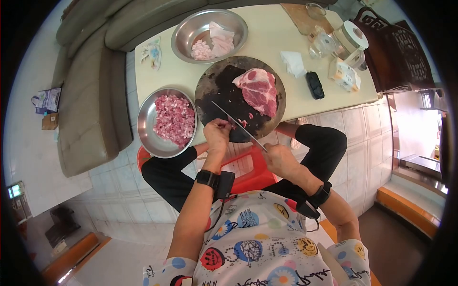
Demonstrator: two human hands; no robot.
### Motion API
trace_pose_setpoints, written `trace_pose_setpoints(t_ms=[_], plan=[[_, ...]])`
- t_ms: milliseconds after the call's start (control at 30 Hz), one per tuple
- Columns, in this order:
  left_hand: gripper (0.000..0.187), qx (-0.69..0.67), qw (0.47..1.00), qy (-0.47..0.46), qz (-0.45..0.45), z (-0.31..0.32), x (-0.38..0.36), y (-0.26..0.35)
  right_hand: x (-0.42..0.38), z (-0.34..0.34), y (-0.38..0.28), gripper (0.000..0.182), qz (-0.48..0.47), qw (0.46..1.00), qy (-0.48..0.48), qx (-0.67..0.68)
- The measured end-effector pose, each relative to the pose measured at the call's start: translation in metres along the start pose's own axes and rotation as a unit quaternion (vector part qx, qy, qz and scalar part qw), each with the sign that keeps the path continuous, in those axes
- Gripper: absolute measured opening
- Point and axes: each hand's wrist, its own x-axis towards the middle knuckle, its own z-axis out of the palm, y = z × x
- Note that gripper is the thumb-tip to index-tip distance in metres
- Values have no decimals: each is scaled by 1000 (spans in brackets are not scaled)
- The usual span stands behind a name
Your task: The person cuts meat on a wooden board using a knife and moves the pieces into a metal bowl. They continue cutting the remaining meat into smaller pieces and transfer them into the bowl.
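Note:
My right hand (280,159) grips the handle of a long knife (237,125) whose blade slants up and left over a dark round cutting board (214,81). My left hand (217,134) is at the near edge of the board with its fingers pinched close to the blade; whether it holds a small bit of meat I cannot tell. A large slab of raw red meat (258,89) lies on the far right part of the board. A few small meat scraps (244,122) sit by the blade.
A steel bowl (146,127) of diced meat (174,119) stands left of the board. A second steel bowl (191,29) with pale fat pieces sits behind. Tissue (293,62), a black object (315,85), jars and a box lie at right. A red stool (248,169) is between my knees.

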Motion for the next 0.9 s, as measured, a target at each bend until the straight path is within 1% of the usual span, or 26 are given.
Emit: trace_pose_setpoints(t_ms=[67,233,300,367,433,500,533,567,600,633,667,700,733,767,800,867,900], plan=[[7,10,1000,-6,1,-1,0,1,1,1,-2,9,3,1000,14,1],[7,19,999,-28,-11,-7,1,10,18,5,2,10,-17,1000,-5,7],[6,55,998,-26,6,-8,2,12,30,8,-2,11,-18,999,-16,21],[5,79,997,-25,8,-10,3,16,44,16,-7,13,-30,998,-12,-52],[5,104,994,-27,14,-11,2,18,63,24,-17,16,-18,998,-5,-55],[3,69,996,-5,49,-10,3,19,78,30,-26,18,-5,998,6,-61],[3,68,996,-4,53,-9,2,22,85,34,-31,18,-45,994,48,-82],[3,106,994,-6,23,-9,2,24,88,35,-34,18,-86,987,90,-103],[3,144,989,-7,-8,-10,2,24,87,35,-34,18,-88,986,94,-104],[3,145,989,-5,-5,-10,0,21,83,37,-34,19,-52,991,77,-98],[3,124,992,6,20,-8,-1,16,80,37,-35,20,-17,994,60,-93],[3,101,994,19,45,-6,-1,10,75,34,-34,20,-22,993,62,-95],[3,99,994,23,47,-6,-2,6,66,30,-29,20,7,995,29,-93],[5,49,998,10,49,-5,-4,2,57,25,-23,19,38,995,-4,-91],[8,-2,999,-3,51,-4,-5,-1,50,24,-12,19,36,995,-2,-95],[11,-26,998,4,59,-3,-7,-7,37,30,16,16,1,995,85,56],[14,-43,997,8,65,-4,-7,-8,34,30,21,16,-2,995,86,54]])
